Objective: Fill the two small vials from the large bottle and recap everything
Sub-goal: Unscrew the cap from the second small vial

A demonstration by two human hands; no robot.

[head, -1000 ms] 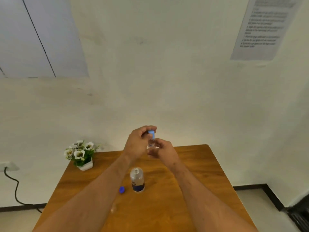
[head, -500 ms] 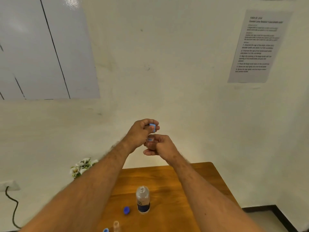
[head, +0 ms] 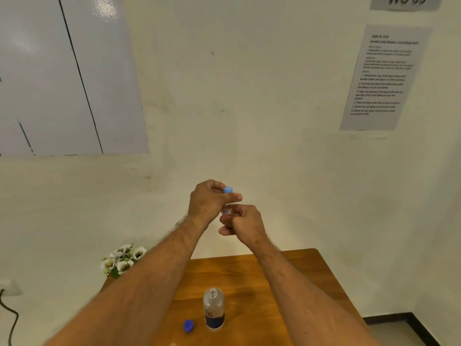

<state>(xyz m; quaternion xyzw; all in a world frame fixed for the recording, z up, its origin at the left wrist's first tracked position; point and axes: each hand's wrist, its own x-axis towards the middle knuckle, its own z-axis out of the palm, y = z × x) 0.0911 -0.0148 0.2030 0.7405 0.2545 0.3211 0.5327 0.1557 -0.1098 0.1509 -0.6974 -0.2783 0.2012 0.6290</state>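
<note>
Both hands are raised in front of the wall, above the far edge of the wooden table (head: pixel 279 275). My right hand (head: pixel 243 221) grips a small clear vial (head: pixel 226 211), mostly hidden in its fingers. My left hand (head: pixel 209 202) pinches the vial's light blue cap (head: pixel 228 190), which sits at the top of the vial. The large clear bottle (head: pixel 213 309) with a dark label stands uncapped on the table, near the bottom of the view. Its dark blue cap (head: pixel 188 325) lies just left of it. The rim of a second vial (head: pixel 172 344) barely shows at the bottom edge.
A small pot of white flowers (head: pixel 123 260) sits at the table's far left corner. A printed instruction sheet (head: pixel 381 78) hangs on the wall at right. A wall socket and black cable (head: pixel 7 310) are at lower left.
The view has tilted upward, so the table and bottle sit lower in frame. My hands stay together on the vial and cap; the left fingers have shifted round the cap.
</note>
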